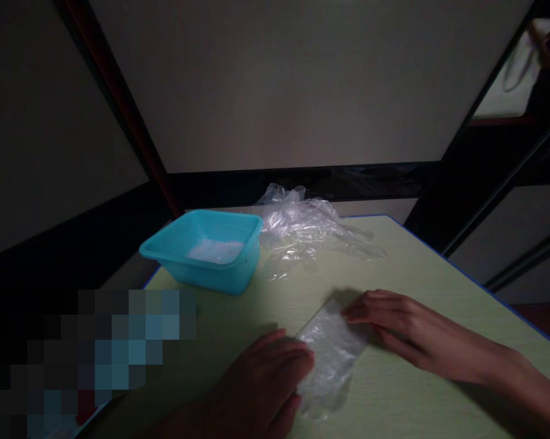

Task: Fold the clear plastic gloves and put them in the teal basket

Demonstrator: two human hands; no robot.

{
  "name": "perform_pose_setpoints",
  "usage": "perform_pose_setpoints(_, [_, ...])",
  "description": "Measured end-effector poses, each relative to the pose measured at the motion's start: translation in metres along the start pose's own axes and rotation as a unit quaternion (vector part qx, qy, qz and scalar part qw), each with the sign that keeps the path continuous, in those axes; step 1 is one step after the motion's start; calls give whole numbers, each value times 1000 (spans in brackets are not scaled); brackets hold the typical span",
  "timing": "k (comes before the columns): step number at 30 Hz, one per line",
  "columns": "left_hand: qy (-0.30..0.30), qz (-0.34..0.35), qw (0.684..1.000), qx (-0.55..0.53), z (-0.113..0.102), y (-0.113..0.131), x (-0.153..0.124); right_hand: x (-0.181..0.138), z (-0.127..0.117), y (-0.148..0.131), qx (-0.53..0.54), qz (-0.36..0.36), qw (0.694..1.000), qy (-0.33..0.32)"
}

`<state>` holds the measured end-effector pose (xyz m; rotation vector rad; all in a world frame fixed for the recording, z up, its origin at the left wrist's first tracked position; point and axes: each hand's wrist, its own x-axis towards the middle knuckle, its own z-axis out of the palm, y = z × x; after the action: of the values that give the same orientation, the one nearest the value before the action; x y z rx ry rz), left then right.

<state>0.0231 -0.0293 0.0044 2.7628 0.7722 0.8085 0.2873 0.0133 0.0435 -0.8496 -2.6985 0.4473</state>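
A clear plastic glove lies flat on the pale green table, folded into a narrow strip. My left hand rests palm down with its fingers stretched over the glove's left edge. My right hand lies flat too, and its fingertips press on the glove's upper right end. Neither hand grips anything.
A turquoise plastic tub holding something white stands at the table's far left. A heap of clear plastic gloves lies beside it at the far edge. The table has a blue rim, and dark frame bars stand behind and to the right.
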Motion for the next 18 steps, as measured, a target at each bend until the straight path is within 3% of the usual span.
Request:
perform_pose_setpoints(4, [-20,0,1000,-8,-4,3,2,3,7,-1,-14,37,999,29])
perform_pose_setpoints(9, [-6,15,1000,5,-2,2,0,5,13,0,-33,35,997,53])
perform_pose_setpoints(18, [-21,18,1000,-1,-2,1,0,7,18,3,-43,50,997,34])
